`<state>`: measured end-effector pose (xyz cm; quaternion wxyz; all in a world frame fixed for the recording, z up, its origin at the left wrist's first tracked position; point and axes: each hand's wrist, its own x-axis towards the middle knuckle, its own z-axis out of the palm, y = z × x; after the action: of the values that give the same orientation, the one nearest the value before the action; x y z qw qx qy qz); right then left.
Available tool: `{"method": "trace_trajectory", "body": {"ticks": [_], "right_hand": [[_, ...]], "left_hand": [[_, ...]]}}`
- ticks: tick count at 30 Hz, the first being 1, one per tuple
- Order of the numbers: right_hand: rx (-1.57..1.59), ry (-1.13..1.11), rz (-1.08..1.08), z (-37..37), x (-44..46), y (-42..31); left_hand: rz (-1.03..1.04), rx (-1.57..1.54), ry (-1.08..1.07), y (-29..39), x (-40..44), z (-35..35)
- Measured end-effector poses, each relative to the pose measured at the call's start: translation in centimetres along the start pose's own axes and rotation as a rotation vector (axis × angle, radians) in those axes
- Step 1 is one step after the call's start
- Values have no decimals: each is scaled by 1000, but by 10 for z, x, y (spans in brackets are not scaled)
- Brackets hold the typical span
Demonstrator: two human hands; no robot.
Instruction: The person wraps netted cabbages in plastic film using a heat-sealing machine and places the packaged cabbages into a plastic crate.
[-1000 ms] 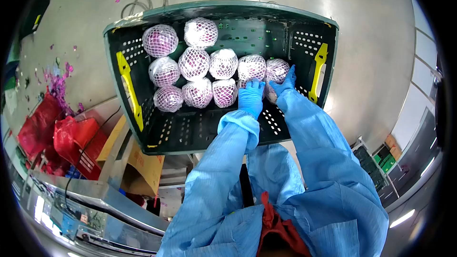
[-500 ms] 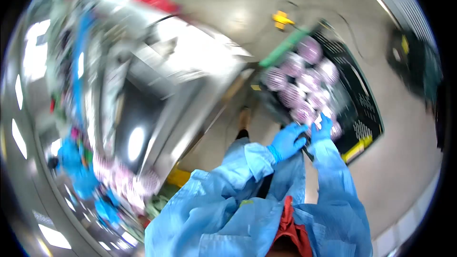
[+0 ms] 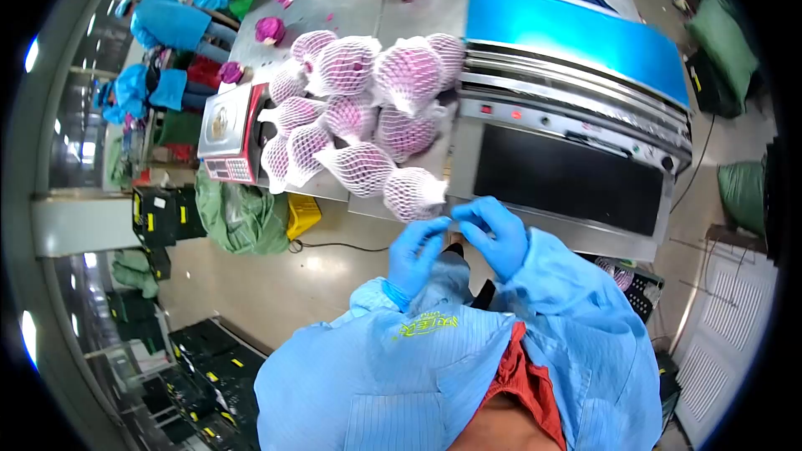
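Note:
My left hand, in a blue glove, is held before my body at the table's front edge, its fingers curled and tips pressed together. Close beside it is my gloved right hand, fingers bent in a pinch toward the left fingertips. Whatever is between the fingers, if anything, is too small to make out. Just beyond the hands lies the nearest netted purple cabbage, in white foam netting. Several more netted cabbages sit piled behind it on the metal table.
To the right stands a wrapping machine with a dark plate and a blue film roll. A red scale is at the left. Loose purple cabbage lies farther back. Co-workers in blue stand left; a black crate is low right.
My view has swung from the dark floor crate of netted cabbages to the table. My hands have left the crate and come together in front of me.

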<state>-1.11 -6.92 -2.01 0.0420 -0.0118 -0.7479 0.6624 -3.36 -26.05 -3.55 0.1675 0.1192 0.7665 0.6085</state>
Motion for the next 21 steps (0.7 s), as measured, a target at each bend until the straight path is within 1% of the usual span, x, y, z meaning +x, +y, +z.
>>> {"method": "trace_trajectory", "body": {"ticks": [2,5,6,7,8,10,11,12,13,14,15,16,17,18,19,21], "right_hand": [[-66,-64,37,33,42,-4],[-88,-159,56,86,109,-8],[-77,-215,107,100,128,-12],[-110,-331,193,114,150,-19],[-161,-390,183,127,167,-26],[-239,-461,136,154,206,-27],[-258,-473,101,171,225,-17],[-283,-486,65,184,246,-13],[-329,-502,129,194,270,-27],[-362,-499,130,208,297,-32],[-479,-471,-25,223,327,-29],[-474,-432,-119,244,362,-13],[-622,-392,-270,256,392,-23],[-687,-384,-380,272,419,-18],[-812,-458,-364,280,437,-30],[-896,-582,-357,307,479,-24]], "left_hand": [[-49,-83,255,-6,10,-39],[-33,-37,413,-26,29,-103],[40,62,500,-28,37,-123],[113,161,584,-30,51,-146],[181,268,664,-31,60,-169],[132,364,800,-43,82,-220],[147,354,874,-44,94,-242],[129,285,854,-43,107,-261],[114,213,837,-42,120,-276],[186,288,809,-47,135,-290],[257,361,780,-53,151,-302],[224,723,720,-54,165,-315],[1,847,634,-45,180,-323],[-147,988,606,-42,193,-323],[-299,1126,570,-37,206,-324],[-505,1167,453,-23,229,-324]]}}
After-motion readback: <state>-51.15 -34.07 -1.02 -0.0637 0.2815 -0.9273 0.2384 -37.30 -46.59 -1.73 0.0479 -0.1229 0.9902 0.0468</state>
